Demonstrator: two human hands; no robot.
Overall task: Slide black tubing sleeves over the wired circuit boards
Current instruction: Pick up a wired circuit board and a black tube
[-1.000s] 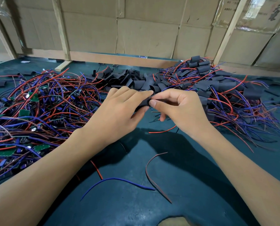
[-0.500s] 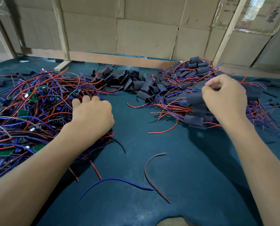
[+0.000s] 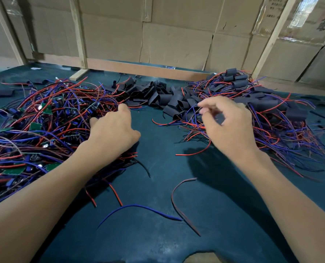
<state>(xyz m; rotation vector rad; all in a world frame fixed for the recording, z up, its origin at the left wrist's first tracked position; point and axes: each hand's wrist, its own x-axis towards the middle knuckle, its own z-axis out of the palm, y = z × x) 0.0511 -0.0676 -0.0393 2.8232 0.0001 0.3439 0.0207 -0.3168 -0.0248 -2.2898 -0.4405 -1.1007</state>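
While the left hand (image 3: 112, 130) grips wired boards (image 3: 48, 118), the right hand (image 3: 228, 126) hovers loose-fingered beside sleeves (image 3: 169, 97).

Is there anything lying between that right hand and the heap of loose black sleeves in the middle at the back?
Nothing solid blocks it. The right hand hovers, grip empty, just right of the loose black sleeves. Only a few thin red and blue wires straggling from the finished pile lie across the nearest sleeves; the hand could pass over them.
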